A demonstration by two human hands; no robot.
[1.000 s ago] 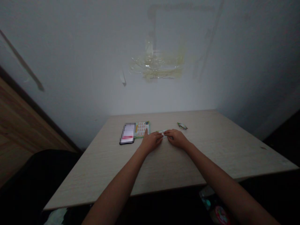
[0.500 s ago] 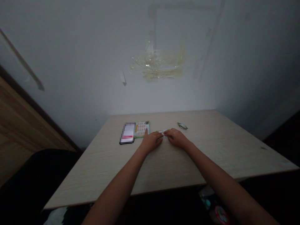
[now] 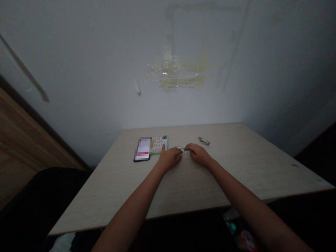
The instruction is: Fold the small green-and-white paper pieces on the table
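Note:
A small green-and-white piece of paper (image 3: 180,147) lies on the table between my two hands, partly covered by their fingers. My left hand (image 3: 169,157) rests flat at its left side, fingertips on the paper. The thumb points away from the other fingers, up over the lower right of a printed sheet (image 3: 159,142) with rows of small pictures. At the paper's right side, my right hand (image 3: 198,153) has bent fingers closed on its edge. Whether the paper is folded there is too small to tell.
A phone (image 3: 143,148) with a blurred, lit screen lies against the printed sheet's left side. Behind my right hand is a small crumpled green-and-white scrap (image 3: 204,140). The pale wooden table (image 3: 126,182) meets a wall (image 3: 105,87) with peeling clear tape (image 3: 181,75).
My right fingers have shifted slightly on the paper, and a green strip now shows beside their tips. My left hand, the phone and the sheet stay in place.

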